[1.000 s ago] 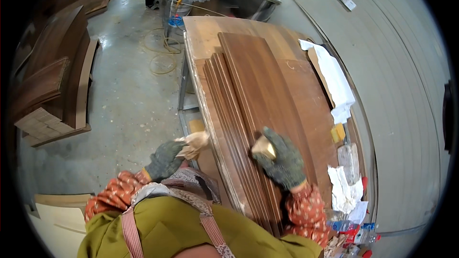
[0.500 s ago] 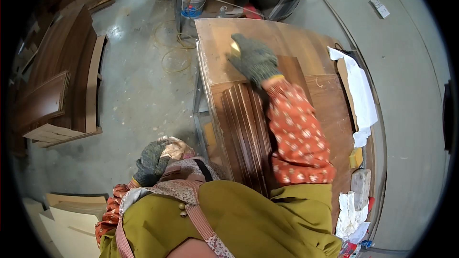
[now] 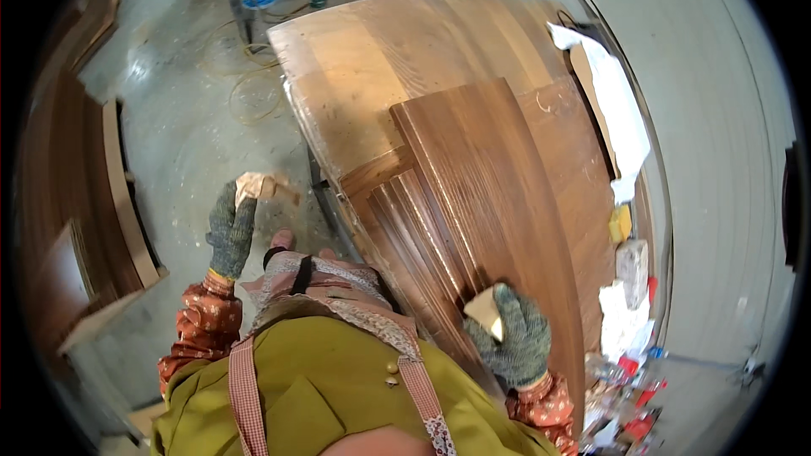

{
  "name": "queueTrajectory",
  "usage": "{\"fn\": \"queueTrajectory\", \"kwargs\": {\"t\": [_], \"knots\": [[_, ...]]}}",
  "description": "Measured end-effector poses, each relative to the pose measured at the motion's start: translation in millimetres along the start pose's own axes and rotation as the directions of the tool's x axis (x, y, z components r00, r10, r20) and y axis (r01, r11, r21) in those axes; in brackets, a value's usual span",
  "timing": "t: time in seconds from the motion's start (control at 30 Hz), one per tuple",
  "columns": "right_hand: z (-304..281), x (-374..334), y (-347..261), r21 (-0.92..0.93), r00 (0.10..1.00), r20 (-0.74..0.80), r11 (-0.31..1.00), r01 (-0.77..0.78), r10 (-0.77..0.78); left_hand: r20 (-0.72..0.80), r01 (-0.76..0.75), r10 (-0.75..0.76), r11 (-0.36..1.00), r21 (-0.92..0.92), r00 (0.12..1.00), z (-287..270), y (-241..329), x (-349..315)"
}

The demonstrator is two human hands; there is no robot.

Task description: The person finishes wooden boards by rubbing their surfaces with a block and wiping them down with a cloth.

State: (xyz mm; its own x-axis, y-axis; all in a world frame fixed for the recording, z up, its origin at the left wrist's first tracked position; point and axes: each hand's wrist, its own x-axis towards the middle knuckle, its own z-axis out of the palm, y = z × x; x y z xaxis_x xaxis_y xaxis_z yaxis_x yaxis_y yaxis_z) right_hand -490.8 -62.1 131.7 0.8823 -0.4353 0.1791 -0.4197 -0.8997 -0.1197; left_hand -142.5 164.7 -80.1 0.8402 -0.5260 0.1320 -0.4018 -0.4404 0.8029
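My right hand (image 3: pixel 517 336), in a grey-green knit glove, is closed around a pale tan folded piece of sandpaper (image 3: pixel 484 314). It rests on the near part of a brown wooden panel (image 3: pixel 498 177) with a ridged moulding along its left side. The panel lies on a wood-topped workbench (image 3: pixel 338 59). Away from the bench, my left hand (image 3: pixel 230 232), gloved alike, hangs over the floor at the left. Its fingers are closed on a crumpled beige cloth (image 3: pixel 256 187), whose loose end is blurred.
Stacked brown panels (image 3: pixel 72 169) stand at the far left. Along the bench's right side lie white paper (image 3: pixel 623 139), a yellow sponge (image 3: pixel 621 224) and a grey block (image 3: pixel 632 273). Plastic litter (image 3: pixel 629 397) is heaped at the near right. A hose (image 3: pixel 253 97) coils on the floor.
My right hand has come back from the panel's far end to its near part with the sandpaper. My left hand has swung outward from the apron, carrying the cloth. The view has shifted.
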Motion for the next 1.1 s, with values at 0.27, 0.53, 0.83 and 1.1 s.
{"fn": "queueTrajectory", "kwargs": {"t": [0.27,0.53,0.83,1.1], "knots": [[51,165,-48,0.038,0.985,-0.158,0.997,-0.064,0.070,0.187,-0.281,0.363,0.890,-0.358,0.913,-14,58,92],[137,277,-63,0.092,0.889,-0.449,0.994,-0.054,0.090,0.329,0.103,0.099,0.832,-0.545,0.939,-22,-22,136],[87,167,-99,0.110,0.717,-0.467,0.838,-0.534,0.518,-0.069,-0.962,0.963,0.253,-0.103,0.260,16,34,235],[52,-9,-102,0.090,0.458,-0.524,0.582,-0.808,0.718,0.225,-0.628,0.889,0.444,-0.639,0.400,29,203,129]]}}
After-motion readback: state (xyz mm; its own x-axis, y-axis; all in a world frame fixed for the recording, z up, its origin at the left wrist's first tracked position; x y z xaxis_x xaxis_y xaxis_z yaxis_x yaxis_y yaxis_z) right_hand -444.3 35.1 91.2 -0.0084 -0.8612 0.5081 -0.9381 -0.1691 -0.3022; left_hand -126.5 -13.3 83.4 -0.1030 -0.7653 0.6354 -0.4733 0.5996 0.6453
